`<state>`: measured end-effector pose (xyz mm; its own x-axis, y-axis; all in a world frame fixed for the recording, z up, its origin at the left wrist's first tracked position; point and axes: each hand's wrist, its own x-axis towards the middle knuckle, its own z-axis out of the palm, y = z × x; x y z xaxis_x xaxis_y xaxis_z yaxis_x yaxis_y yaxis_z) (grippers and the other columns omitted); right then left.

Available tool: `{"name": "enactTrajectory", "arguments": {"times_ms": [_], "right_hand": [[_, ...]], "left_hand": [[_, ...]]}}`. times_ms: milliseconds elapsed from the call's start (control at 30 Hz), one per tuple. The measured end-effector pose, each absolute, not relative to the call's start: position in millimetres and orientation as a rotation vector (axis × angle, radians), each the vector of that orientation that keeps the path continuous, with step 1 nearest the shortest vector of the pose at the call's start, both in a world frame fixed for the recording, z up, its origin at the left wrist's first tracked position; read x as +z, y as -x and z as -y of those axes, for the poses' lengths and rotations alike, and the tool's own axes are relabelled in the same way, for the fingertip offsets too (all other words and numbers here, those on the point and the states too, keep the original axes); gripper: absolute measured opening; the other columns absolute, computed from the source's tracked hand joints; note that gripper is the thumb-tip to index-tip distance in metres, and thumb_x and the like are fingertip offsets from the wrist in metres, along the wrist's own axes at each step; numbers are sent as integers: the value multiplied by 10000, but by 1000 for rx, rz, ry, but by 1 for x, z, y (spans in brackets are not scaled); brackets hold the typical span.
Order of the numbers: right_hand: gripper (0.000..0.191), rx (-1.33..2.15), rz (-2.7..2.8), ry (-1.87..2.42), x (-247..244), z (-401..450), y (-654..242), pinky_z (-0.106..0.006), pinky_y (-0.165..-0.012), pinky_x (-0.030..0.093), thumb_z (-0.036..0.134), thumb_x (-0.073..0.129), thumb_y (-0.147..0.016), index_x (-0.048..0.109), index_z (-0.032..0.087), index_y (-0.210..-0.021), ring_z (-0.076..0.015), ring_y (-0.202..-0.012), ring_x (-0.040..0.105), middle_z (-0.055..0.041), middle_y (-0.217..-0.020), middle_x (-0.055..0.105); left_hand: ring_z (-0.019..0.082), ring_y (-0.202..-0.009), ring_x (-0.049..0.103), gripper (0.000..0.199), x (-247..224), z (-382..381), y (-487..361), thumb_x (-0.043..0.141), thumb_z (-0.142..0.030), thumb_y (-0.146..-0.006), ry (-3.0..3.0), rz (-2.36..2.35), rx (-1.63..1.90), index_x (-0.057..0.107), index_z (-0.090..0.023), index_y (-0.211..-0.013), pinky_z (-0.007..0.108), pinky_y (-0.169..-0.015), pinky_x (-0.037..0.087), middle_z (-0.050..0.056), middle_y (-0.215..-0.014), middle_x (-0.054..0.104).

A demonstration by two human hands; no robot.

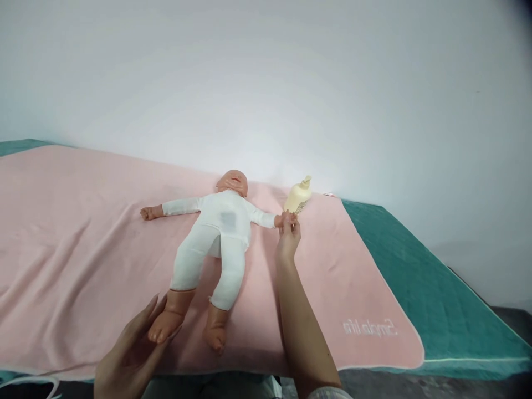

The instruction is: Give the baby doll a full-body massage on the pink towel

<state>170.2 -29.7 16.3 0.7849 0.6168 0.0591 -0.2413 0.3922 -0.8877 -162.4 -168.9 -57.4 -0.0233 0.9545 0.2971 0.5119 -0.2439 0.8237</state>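
Note:
A baby doll (228, 221) with a white cloth body lies face up on a pink blanket (324, 277), its head toward the wall and its arms spread. My left hand (139, 343) is curved around the doll's foot at the lower left, thumb on one side and fingers on the other. Farther up on the right, my right hand (290, 235) pinches the doll's small hand between thumb and fingers. Just behind that hand stands a pale yellow pump bottle (298, 197), slightly tilted in view.
Under the blanket lies a green cover (419, 277), showing at the right and far left. A pale wall (266, 83) rises behind. A white cable (37, 379) is at the lower left, by the front edge.

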Motion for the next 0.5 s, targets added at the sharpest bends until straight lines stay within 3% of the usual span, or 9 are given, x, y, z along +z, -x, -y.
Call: {"name": "enactTrajectory", "arguments": {"times_ms": [167, 367, 500], "right_hand": [[196, 666, 104, 1069, -4, 21, -193, -390, -979, 554, 237, 499, -928, 590, 183, -1093, -200, -1124, 664, -100, -1183, 687], [147, 719, -37, 1040, -11, 20, -193, -295, -900, 589, 228, 499, -956, 603, 210, -1059, -138, -1015, 694, -30, -1031, 720], [142, 728, -52, 1033, -10, 19, -194, -276, -885, 589, 214, 493, -963, 605, 215, -1051, -124, -997, 694, -23, -1034, 717]], "left_hand": [[260, -1145, 659, 464, -76, 172, 181, 615, -382, -852, -1904, -1529, 1179, 560, -300, -1306, 419, -1051, 504, 43, -1302, 663], [235, -1084, 690, 444, -68, 184, 181, 590, -372, -881, -2170, -1592, 1103, 544, -383, -1323, 304, -848, 611, -26, -1226, 701], [241, -1125, 670, 497, -69, 187, 180, 578, -366, -894, -2197, -1631, 1061, 493, -434, -1379, 317, -862, 609, -55, -1264, 681]]}}
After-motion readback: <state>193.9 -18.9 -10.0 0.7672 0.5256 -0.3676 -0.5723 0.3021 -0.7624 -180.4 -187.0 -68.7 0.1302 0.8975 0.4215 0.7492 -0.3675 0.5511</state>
